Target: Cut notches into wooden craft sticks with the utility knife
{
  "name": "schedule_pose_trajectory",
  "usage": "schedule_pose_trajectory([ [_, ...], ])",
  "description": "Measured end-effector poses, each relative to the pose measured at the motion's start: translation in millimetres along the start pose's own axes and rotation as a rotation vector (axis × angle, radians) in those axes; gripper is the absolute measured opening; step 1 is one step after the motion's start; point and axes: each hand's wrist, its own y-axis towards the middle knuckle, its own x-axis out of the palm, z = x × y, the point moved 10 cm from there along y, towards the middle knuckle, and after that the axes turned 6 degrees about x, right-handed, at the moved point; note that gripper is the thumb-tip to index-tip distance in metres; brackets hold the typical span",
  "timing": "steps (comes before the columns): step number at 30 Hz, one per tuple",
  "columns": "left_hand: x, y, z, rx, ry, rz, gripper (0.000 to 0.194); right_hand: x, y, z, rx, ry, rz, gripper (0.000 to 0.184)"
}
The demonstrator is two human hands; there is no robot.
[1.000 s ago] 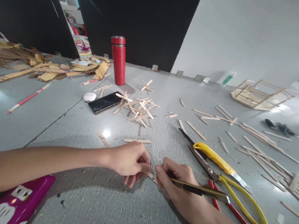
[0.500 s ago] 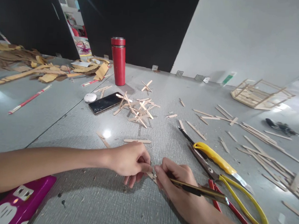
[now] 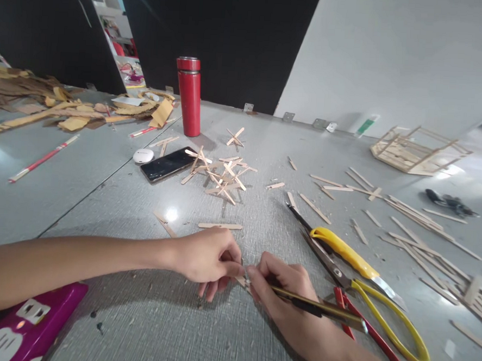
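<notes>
My left hand [image 3: 209, 260] rests on the grey floor with its fingers pinched on a small wooden stick piece [image 3: 242, 281]. My right hand [image 3: 285, 295] is closed around a yellow-and-black utility knife [image 3: 318, 308], held like a pen, its tip at the stick piece just beside my left fingertips. Most of the stick piece is hidden by my fingers.
Yellow-handled scissors [image 3: 354, 263] and a red-handled tool [image 3: 368, 335] lie right of my right hand. A pile of wooden sticks [image 3: 220, 176], a phone [image 3: 167, 164], a white earbud case [image 3: 143, 155] and a red flask [image 3: 189, 96] lie ahead. Long sticks [image 3: 421, 235] and a stick frame [image 3: 414, 150] are at right; a magenta box [image 3: 24, 322] at lower left.
Both hands stay in nearly the same place; the view shifts slightly. No clear movement of the knife or the stick.
</notes>
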Motion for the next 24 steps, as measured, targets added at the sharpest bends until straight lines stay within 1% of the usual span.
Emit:
schedule_pose_trajectory([
  [3, -0.2, 0, 0, -0.001, 0.006, -0.002, 0.04, 0, 1, -9, -0.047, -0.008, 0.009, 0.04],
  [7, 0.3, 1, 0, -0.007, 0.009, -0.005, 0.04, 2, 3, -19, -0.086, -0.012, -0.032, 0.041],
  [12, 0.6, 0, 0, 0.002, 0.004, 0.003, 0.039, -5, 4, -13, -0.045, 0.045, -0.025, 0.042],
  [16, -1.2, -3, 8, 0.06, 0.049, 0.04, 0.042, -13, 1, -10, -0.014, 0.124, -0.012, 0.038],
  [18, -3.5, -7, 16, 0.095, 0.107, 0.081, 0.043, -15, 0, -10, 0.007, 0.131, -0.011, 0.037],
  [20, -7.9, -12, 27, 0.141, 0.185, 0.155, 0.041, -16, -2, -11, 0.024, 0.147, -0.017, 0.037],
  [24, -15.1, -29, 59, 0.284, 0.346, 0.331, 0.023, -28, -8, -17, 0.038, 0.21, 0.018, 0.036],
])
